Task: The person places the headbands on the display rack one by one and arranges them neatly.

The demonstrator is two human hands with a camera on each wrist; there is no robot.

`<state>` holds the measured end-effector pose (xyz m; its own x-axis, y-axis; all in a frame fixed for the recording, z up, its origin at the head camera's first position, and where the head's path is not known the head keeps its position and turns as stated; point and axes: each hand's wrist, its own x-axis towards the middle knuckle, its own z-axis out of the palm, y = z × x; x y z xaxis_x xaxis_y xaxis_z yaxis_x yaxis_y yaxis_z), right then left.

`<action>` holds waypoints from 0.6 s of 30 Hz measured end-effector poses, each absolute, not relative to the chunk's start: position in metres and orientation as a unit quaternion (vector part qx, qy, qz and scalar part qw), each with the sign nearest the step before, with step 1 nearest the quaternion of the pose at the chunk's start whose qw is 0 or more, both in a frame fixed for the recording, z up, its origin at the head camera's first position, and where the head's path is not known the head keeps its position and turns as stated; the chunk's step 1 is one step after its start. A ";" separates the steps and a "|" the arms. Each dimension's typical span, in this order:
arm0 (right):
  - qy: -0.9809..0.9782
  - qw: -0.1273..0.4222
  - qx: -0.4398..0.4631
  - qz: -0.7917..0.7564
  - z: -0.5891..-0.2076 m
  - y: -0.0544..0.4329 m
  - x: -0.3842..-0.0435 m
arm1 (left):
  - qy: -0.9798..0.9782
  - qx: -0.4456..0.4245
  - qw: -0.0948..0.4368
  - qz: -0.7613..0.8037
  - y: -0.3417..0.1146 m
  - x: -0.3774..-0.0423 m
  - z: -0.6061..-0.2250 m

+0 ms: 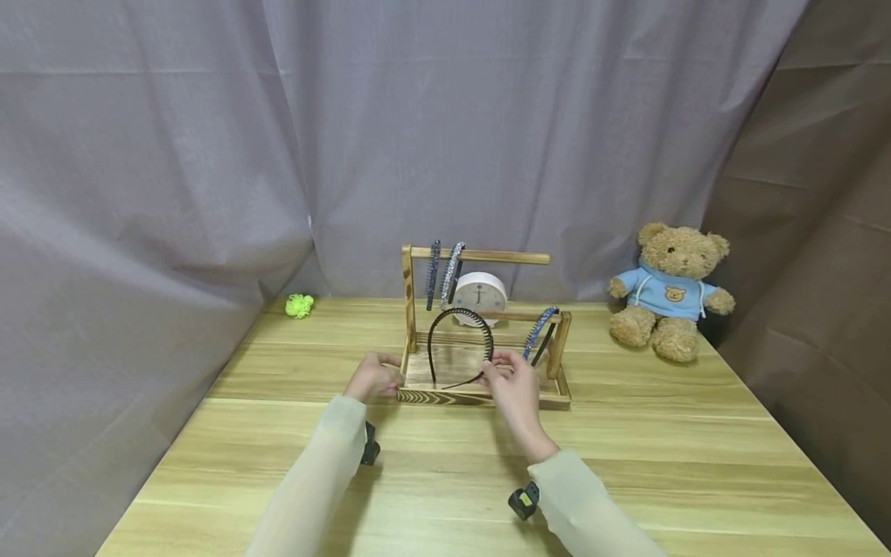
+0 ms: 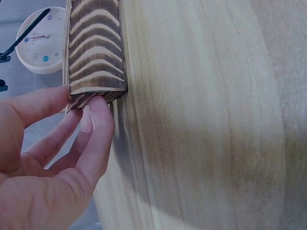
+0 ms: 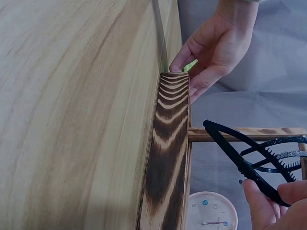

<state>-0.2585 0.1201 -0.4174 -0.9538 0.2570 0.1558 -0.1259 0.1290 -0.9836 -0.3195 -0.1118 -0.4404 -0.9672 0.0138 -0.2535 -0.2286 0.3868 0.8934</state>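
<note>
On the table stands a wooden rack (image 1: 445, 398) with a low tray base and two horizontal bars at different heights. My left hand (image 1: 373, 377) grips the tray's front left corner; its thumb and fingertips touch the patterned wooden end (image 2: 95, 48) in the left wrist view. With thumb and fingers, my right hand (image 1: 513, 387) pinches a black toothed headband (image 1: 486, 328) by one side, in front of the rack. A dark blue headband (image 1: 433, 275) and a silver glittery headband (image 1: 451, 275) hang on the upper bar. Over the lower bar hangs a blue glittery headband (image 1: 539, 334).
A round white clock (image 1: 480, 292) stands behind the rack. Towards the right back sits a teddy bear (image 1: 673, 290) in a blue hoodie. A bright green tangled bundle (image 1: 299, 305) lies at the back left. Grey curtains (image 1: 445, 139) hang behind the table.
</note>
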 end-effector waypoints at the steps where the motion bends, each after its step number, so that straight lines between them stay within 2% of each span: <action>1: -0.737 0.146 -0.045 0.658 -0.418 0.120 -0.259 | 0.826 -0.066 0.111 0.549 -0.112 -0.319 -0.440; 18: -0.740 0.186 -0.036 0.646 -0.417 0.126 -0.266 | 0.820 -0.060 0.113 0.557 -0.113 -0.320 -0.440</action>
